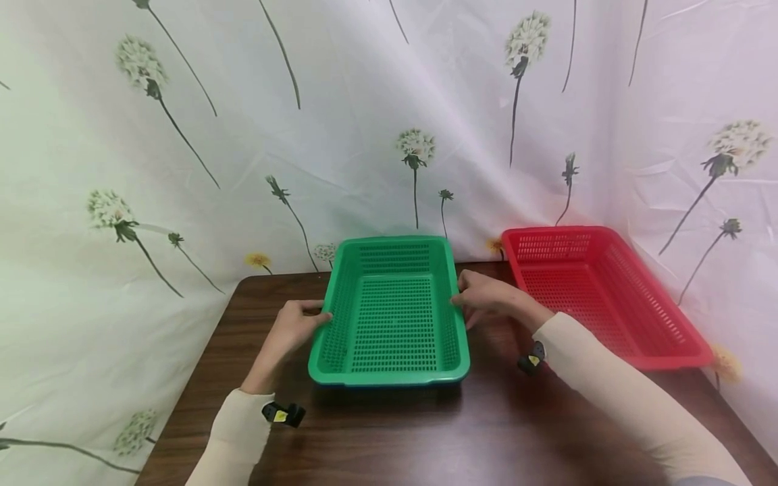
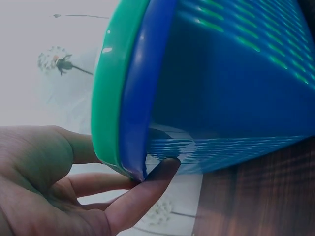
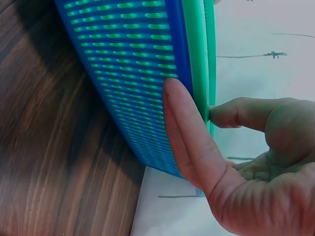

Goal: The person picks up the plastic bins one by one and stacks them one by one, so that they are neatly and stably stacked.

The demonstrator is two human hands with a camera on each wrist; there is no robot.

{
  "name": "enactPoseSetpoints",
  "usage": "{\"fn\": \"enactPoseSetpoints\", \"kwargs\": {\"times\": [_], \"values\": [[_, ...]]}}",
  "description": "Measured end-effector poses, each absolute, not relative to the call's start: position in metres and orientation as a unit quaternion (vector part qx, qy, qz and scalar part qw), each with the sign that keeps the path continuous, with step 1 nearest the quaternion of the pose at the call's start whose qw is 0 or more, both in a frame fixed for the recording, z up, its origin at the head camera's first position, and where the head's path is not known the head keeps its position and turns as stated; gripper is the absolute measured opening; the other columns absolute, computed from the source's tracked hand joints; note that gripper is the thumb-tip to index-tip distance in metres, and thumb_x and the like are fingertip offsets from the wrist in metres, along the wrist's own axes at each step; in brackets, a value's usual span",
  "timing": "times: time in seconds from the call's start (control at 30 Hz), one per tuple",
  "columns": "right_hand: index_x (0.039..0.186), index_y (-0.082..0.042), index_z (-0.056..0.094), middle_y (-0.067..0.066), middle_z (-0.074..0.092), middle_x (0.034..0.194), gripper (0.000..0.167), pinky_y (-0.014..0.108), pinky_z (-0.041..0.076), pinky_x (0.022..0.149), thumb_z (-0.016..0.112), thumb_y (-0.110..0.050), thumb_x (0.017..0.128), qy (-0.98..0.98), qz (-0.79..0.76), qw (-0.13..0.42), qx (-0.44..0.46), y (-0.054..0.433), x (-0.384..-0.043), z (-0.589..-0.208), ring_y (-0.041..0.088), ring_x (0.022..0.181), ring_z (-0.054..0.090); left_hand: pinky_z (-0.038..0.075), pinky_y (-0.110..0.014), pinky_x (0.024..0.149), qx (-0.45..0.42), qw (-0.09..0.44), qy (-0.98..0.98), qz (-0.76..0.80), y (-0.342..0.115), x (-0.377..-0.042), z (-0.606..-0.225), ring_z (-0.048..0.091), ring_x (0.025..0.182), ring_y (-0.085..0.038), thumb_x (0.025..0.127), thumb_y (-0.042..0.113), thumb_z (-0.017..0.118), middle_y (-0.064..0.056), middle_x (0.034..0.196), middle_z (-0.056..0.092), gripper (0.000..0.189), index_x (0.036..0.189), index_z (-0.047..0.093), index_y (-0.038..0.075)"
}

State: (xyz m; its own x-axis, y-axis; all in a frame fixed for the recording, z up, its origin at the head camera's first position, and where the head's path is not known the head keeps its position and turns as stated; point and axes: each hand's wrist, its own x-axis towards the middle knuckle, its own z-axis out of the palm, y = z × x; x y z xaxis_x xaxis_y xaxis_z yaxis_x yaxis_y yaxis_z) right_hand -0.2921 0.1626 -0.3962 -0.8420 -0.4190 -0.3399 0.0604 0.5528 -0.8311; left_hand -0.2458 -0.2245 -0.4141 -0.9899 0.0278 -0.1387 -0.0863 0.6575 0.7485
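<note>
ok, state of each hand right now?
Left hand: holding the green basket and blue basket, nested, by the rims.
Right hand: holding the same pair, opposite side.

Before you is a dark-brown wood-grain tabletop (image 1: 389,439). A red rectangular perforated plastic basket (image 1: 595,304) rests on it, right side. Near centre is a blue perforated plastic basket (image 2: 197,88); you cannot verify base contact.

I see 2 cream sleeves, the left sleeve (image 1: 234,432) and the right sleeve (image 1: 626,391), plain and lightly wrinkled. Some grey-blue cloth (image 1: 705,481) edges the right one's upper end. At the cuffs I make out 2 small black devices, the left unit (image 1: 292,414) and the right unit (image 1: 526,365), each with 1 yellow mark (image 1: 280,416), too small to read.
</note>
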Motion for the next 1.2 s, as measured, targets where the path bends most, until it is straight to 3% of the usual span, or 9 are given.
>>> {"fn": "enactPoseSetpoints", "kwargs": {"times": [0.13,0.4,0.7,1.2], "values": [[0.127,0.007,0.046,0.026,0.064,0.115,0.028,0.051,0.066,0.080,0.059,-0.009,0.107,0.848,-0.453,0.255,-0.104,0.170,-0.292,-0.396,0.028,0.087,0.080,0.064,-0.042,0.080,-0.014,0.072,0.898,0.433,-0.217,-0.246,-0.415,0.076,0.089,-0.023,0.105,0.018,0.066,-0.029,0.118,0.074,0.048,0.144,0.060,-0.009],[0.130,0.006,0.047,0.025,0.064,0.117,0.032,0.055,0.065,0.085,0.060,-0.010,0.106,0.864,-0.432,0.239,-0.098,0.188,-0.292,-0.394,0.025,0.088,0.079,0.067,-0.043,0.084,-0.002,0.090,0.855,0.511,-0.204,-0.244,-0.418,0.079,0.101,-0.037,0.106,0.015,0.065,-0.033,0.126,0.070,0.049,0.148,0.056,-0.009],[0.132,0.006,0.047,0.025,0.064,0.119,0.039,0.050,0.066,0.082,0.065,-0.013,0.104,0.879,-0.409,0.232,-0.083,0.202,-0.293,-0.394,0.026,0.088,0.080,0.066,-0.043,0.087,0.006,0.094,0.834,0.544,-0.189,-0.247,-0.422,0.078,0.105,-0.038,0.106,0.012,0.064,-0.031,0.126,0.069,0.047,0.148,0.056,-0.009],[0.133,0.008,0.047,0.026,0.065,0.118,0.039,0.048,0.067,0.081,0.064,-0.015,0.105,0.881,-0.405,0.229,-0.088,0.212,-0.293,-0.393,0.026,0.086,0.080,0.066,-0.043,0.085,0.016,0.087,0.845,0.528,-0.182,-0.251,-0.425,0.077,0.091,-0.022,0.106,0.011,0.064,-0.026,0.121,0.067,0.047,0.147,0.056,-0.009]]}}
